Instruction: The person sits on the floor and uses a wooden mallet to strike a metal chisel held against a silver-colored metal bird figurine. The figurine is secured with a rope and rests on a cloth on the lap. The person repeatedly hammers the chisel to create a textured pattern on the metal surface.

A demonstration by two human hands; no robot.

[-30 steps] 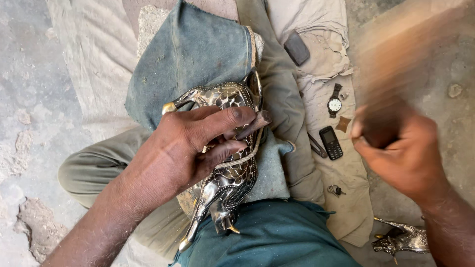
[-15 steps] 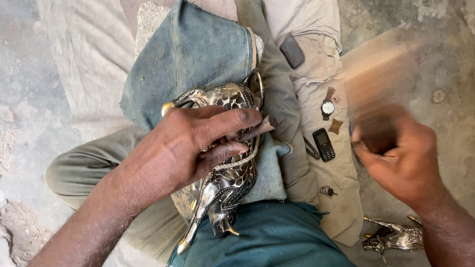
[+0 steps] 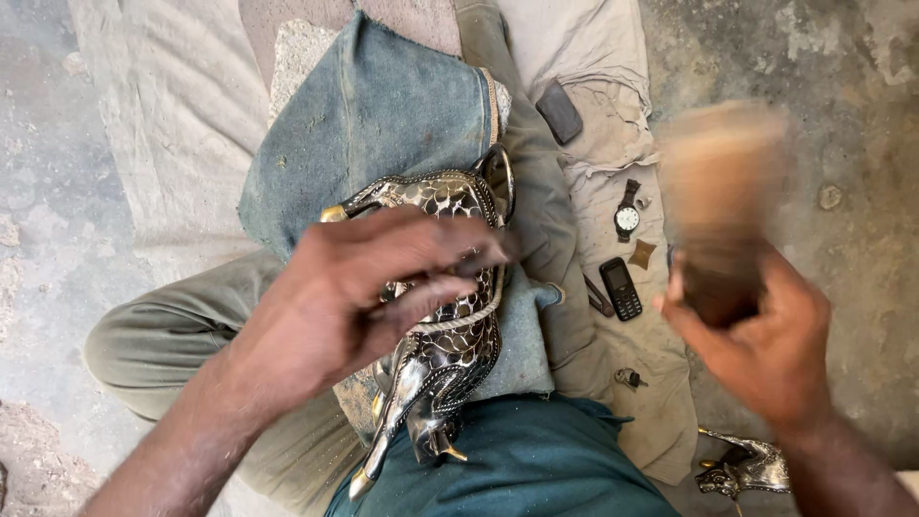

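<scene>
The left hand (image 3: pixel 369 287) presses flat on a patterned metal animal figurine (image 3: pixel 445 354) lying on denim cloth (image 3: pixel 383 115) over the lap, hiding its middle. The right hand (image 3: pixel 766 345) clenches a motion-blurred wooden mallet (image 3: pixel 723 206), its shape indistinct.

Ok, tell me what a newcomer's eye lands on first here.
The shiny patterned metal figurine lying on the blue denim cloth over the person's lap, with the left hand pressed on it. At right, the right hand grips a motion-blurred wooden mallet. Between them, a wristwatch and small phone lie on pale cloth.
</scene>
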